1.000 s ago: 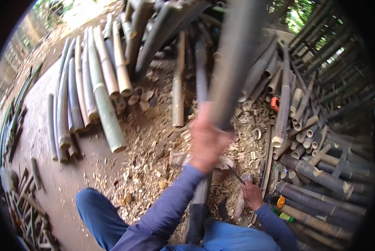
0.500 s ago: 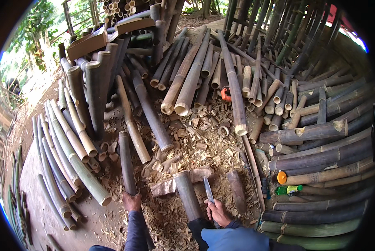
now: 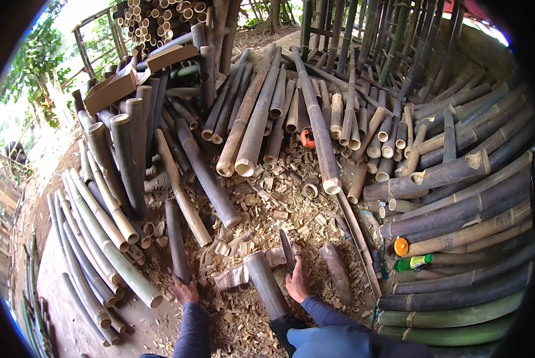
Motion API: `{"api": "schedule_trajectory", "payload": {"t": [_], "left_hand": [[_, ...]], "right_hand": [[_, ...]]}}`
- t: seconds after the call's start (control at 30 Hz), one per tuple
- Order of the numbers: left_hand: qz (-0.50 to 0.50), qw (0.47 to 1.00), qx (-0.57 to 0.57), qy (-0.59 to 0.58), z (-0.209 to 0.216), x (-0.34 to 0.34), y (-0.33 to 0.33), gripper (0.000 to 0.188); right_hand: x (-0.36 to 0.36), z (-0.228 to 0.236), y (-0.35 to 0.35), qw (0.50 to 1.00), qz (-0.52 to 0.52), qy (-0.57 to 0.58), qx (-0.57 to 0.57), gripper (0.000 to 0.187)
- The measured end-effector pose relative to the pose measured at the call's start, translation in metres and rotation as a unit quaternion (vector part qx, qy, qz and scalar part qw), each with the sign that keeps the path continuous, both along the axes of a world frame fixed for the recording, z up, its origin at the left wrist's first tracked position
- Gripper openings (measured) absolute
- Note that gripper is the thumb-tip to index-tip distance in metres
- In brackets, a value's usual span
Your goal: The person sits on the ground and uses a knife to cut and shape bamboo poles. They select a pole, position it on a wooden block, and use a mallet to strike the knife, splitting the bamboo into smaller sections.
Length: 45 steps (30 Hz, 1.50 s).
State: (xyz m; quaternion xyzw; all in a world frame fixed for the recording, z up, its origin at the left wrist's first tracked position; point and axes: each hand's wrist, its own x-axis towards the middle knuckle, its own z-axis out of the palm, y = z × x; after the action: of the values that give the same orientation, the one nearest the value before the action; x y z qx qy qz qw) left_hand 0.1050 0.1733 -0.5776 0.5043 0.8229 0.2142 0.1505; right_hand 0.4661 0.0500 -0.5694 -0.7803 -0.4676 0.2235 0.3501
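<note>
At the lower left, my left hand (image 3: 185, 291) is closed around the lower part of a dark bamboo pole (image 3: 176, 241) that slants away from me. My right hand (image 3: 297, 281) grips a large knife (image 3: 288, 250), its blade pointing up and away; the handle is hidden in my fist. Between my hands a thick, short bamboo length (image 3: 266, 283) runs out from my lap, its pale cut end raised. The far part of this length lies over a rough wooden block (image 3: 233, 278). Right of the knife, a brownish bamboo piece (image 3: 336, 274) lies on the ground.
Wood chips (image 3: 279, 209) cover the ground ahead. Stacked bamboo (image 3: 458, 227) fills the right side, with a green bottle (image 3: 413, 262) and an orange round object (image 3: 401, 246) beside it. Pale poles (image 3: 109, 230) lie left. Upright tubes hold an open cardboard box (image 3: 110, 92).
The view has shifted slightly. My right hand has turned the knife, so its blade now looks dark and leans the other way. My left hand stays at the pole.
</note>
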Motion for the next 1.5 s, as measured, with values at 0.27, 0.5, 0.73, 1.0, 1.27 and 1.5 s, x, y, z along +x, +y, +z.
{"api": "schedule_trajectory", "payload": {"t": [0.27, 0.5, 0.73, 1.0, 1.27, 1.5], "left_hand": [[0.031, 0.948, -0.032, -0.316, 0.022, -0.009, -0.009, 0.066], [0.063, 0.754, 0.025, -0.654, 0.12, 0.048, -0.043, 0.037], [-0.033, 0.836, 0.229, -0.497, 0.178, 0.122, -0.039, 0.062], [0.068, 0.787, 0.11, -0.603, 0.154, 0.12, -0.051, 0.033], [0.04, 0.772, -0.009, -0.634, 0.116, 0.15, -0.094, 0.022], [-0.088, 0.874, 0.112, -0.464, 0.075, 0.152, -0.062, 0.02]], "right_hand": [[0.01, 0.091, -0.021, 0.983, 0.068, -0.12, 0.125, 0.063], [-0.047, 0.131, -0.051, 0.866, 0.334, 0.342, -0.147, 0.087], [-0.088, 0.153, -0.053, 0.942, 0.242, 0.191, -0.133, 0.083], [-0.024, 0.147, -0.041, 0.918, 0.251, 0.308, 0.015, 0.073], [0.012, 0.161, -0.056, 0.68, 0.21, 0.688, -0.141, 0.077], [0.015, 0.163, -0.057, 0.734, 0.195, 0.639, -0.125, 0.065]]}}
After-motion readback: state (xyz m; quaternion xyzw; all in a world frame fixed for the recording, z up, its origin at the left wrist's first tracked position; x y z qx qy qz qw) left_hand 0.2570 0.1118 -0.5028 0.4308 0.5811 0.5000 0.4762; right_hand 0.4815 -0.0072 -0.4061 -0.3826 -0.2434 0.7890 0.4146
